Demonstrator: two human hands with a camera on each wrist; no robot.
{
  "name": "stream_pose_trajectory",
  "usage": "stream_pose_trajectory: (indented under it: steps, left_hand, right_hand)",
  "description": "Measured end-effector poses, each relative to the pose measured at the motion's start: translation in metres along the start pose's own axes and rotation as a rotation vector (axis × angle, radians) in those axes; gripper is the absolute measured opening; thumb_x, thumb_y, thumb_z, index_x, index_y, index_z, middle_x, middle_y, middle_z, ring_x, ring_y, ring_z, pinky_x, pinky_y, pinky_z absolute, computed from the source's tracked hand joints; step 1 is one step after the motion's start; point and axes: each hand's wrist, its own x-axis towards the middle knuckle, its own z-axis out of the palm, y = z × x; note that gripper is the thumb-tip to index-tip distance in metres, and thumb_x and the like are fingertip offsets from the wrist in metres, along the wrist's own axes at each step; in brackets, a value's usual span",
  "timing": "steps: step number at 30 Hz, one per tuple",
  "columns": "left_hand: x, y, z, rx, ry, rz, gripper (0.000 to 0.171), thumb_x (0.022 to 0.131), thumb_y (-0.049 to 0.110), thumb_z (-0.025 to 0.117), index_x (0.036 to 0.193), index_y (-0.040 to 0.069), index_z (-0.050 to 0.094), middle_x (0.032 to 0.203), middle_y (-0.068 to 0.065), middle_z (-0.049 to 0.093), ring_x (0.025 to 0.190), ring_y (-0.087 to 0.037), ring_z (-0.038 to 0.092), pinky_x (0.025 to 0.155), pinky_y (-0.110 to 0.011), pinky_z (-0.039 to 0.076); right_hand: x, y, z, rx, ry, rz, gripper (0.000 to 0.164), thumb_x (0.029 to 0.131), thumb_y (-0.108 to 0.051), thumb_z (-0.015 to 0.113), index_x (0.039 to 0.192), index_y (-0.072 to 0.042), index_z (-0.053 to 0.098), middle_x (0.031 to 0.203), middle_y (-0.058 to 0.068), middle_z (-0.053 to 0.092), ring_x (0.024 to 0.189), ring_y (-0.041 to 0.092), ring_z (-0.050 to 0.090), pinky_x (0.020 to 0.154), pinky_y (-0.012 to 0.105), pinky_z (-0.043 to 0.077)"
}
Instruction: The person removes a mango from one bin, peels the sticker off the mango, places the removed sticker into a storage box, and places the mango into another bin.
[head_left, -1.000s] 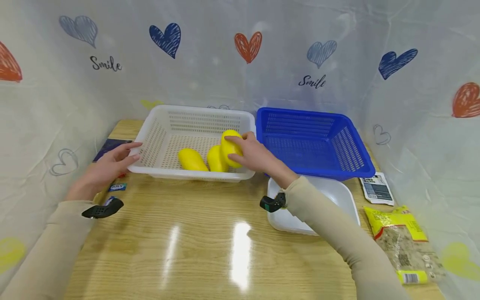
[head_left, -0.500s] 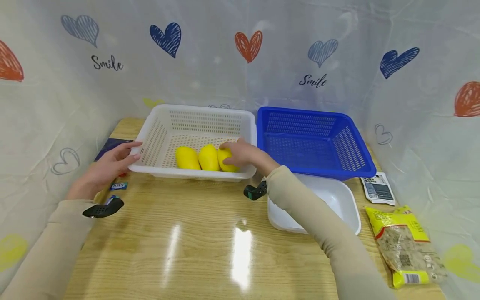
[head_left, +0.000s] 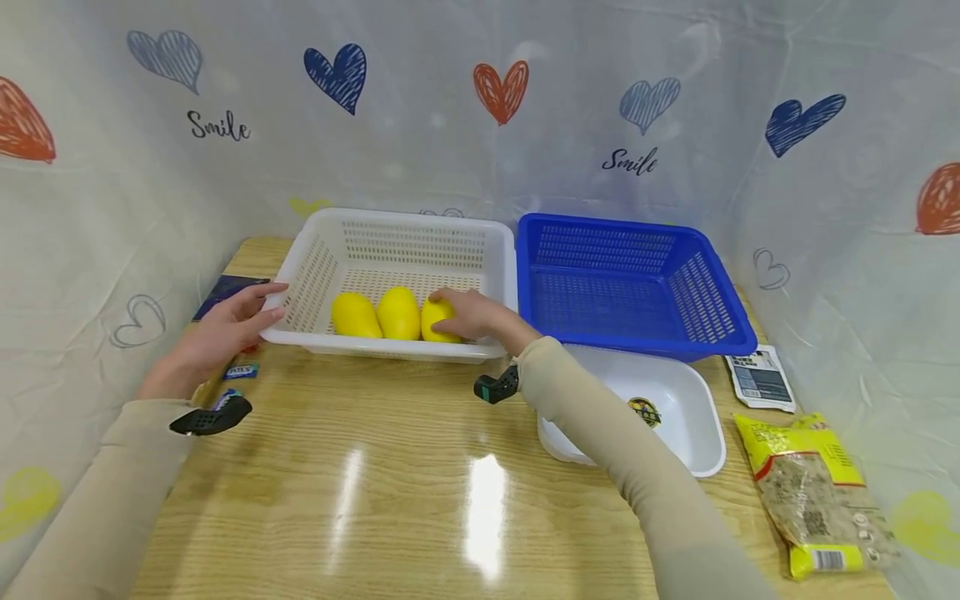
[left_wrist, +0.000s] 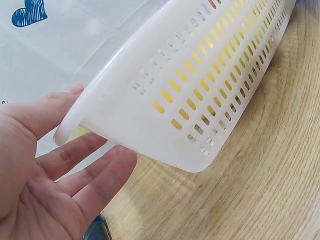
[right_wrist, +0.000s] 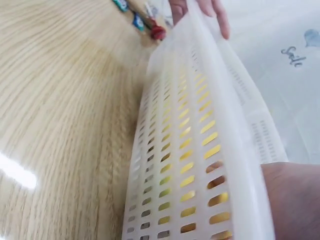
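Pale wood-grain counter (head_left: 390,500), glossy, two bright glare streaks from overhead light. White plastic sheeting (head_left: 450,158) hangs behind and along both sides, wrinkled, printed with blue, red and grey scribbled hearts and the word "Smile".

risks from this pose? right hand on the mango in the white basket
1. The right hand rests on the end yellow fruit, which touches its neighbour; a nudge could roll the row.
2. The left hand only steadies the white basket rim with open fingers, no real grip, so the basket may slide.
3. The sleeve hangs over the white tub.
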Motion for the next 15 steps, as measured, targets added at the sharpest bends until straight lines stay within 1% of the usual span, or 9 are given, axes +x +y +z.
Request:
stream_pose_trajectory:
  steps: [2, 4, 6, 8, 10, 11, 13, 15]
  left_hand:
    - [0.001, 0.000, -0.001, 0.002, -0.007, 0.014, 0.062, 0.102, 0.041, 0.047, 0.156, 0.019, 0.024, 0.148, -0.022, 0.037, 0.095, -0.009, 0.058, 0.074, -0.031, 0.051]
    - [0.001, 0.000, -0.001, 0.003, -0.010, 0.020, 0.062, 0.103, 0.040, 0.047, 0.156, 0.019, 0.024, 0.147, -0.023, 0.037, 0.093, -0.010, 0.058, 0.072, -0.031, 0.051]
    - [0.002, -0.001, -0.001, 0.000, -0.014, 0.020, 0.062, 0.103, 0.039, 0.047, 0.156, 0.019, 0.023, 0.147, -0.025, 0.036, 0.093, -0.009, 0.057, 0.071, -0.030, 0.050]
    - [0.002, -0.002, -0.001, 0.003, -0.019, 0.018, 0.063, 0.103, 0.039, 0.047, 0.157, 0.019, 0.023, 0.147, -0.025, 0.036, 0.093, -0.009, 0.057, 0.072, -0.030, 0.050]
    - [0.002, -0.001, -0.001, 0.001, -0.020, 0.011, 0.062, 0.103, 0.040, 0.047, 0.157, 0.020, 0.023, 0.147, -0.025, 0.036, 0.094, -0.008, 0.056, 0.073, -0.030, 0.050]
    - [0.002, -0.001, -0.001, 0.001, -0.023, 0.011, 0.062, 0.103, 0.040, 0.047, 0.157, 0.020, 0.023, 0.147, -0.025, 0.035, 0.094, -0.008, 0.056, 0.073, -0.030, 0.050]
    - [0.001, 0.000, -0.001, 0.008, -0.025, 0.014, 0.063, 0.103, 0.041, 0.047, 0.157, 0.019, 0.022, 0.146, -0.025, 0.036, 0.094, -0.010, 0.056, 0.072, -0.030, 0.050]
    - [0.001, 0.002, -0.001, 0.022, -0.017, 0.001, 0.064, 0.102, 0.043, 0.047, 0.156, 0.020, 0.023, 0.146, -0.023, 0.038, 0.094, -0.013, 0.057, 0.072, -0.031, 0.050]
  right_hand:
    - [0.000, 0.001, 0.001, -0.002, -0.012, -0.006, 0.058, 0.098, -0.034, 0.059, 0.150, -0.019, 0.037, 0.148, 0.012, 0.044, 0.125, 0.030, 0.047, 0.104, 0.043, 0.039]
    - [0.000, 0.001, 0.001, -0.015, -0.020, -0.017, 0.058, 0.099, -0.033, 0.058, 0.150, -0.018, 0.037, 0.151, 0.012, 0.041, 0.132, 0.030, 0.042, 0.110, 0.044, 0.033]
    - [-0.002, 0.000, 0.000, -0.042, -0.014, -0.029, 0.057, 0.099, -0.032, 0.056, 0.150, -0.017, 0.036, 0.150, 0.012, 0.042, 0.131, 0.029, 0.044, 0.110, 0.042, 0.034]
    - [-0.007, -0.001, -0.003, -0.069, 0.018, -0.045, 0.054, 0.101, -0.031, 0.053, 0.150, -0.017, 0.037, 0.151, 0.010, 0.041, 0.135, 0.029, 0.040, 0.111, 0.042, 0.031]
    - [-0.017, 0.000, -0.007, -0.063, 0.073, -0.076, 0.052, 0.102, -0.030, 0.051, 0.150, -0.016, 0.038, 0.151, 0.009, 0.041, 0.137, 0.030, 0.037, 0.111, 0.042, 0.031]
    - [-0.025, 0.001, -0.009, -0.045, 0.105, -0.093, 0.051, 0.102, -0.029, 0.051, 0.150, -0.015, 0.039, 0.151, 0.008, 0.041, 0.136, 0.030, 0.040, 0.110, 0.042, 0.033]
    - [-0.046, 0.004, -0.013, 0.032, 0.166, -0.123, 0.049, 0.103, -0.029, 0.050, 0.149, -0.016, 0.040, 0.151, 0.006, 0.041, 0.131, 0.029, 0.046, 0.106, 0.042, 0.039]
    - [-0.071, 0.010, -0.014, 0.127, 0.221, -0.152, 0.048, 0.102, -0.029, 0.051, 0.148, -0.017, 0.042, 0.150, 0.004, 0.041, 0.125, 0.026, 0.053, 0.101, 0.041, 0.045]
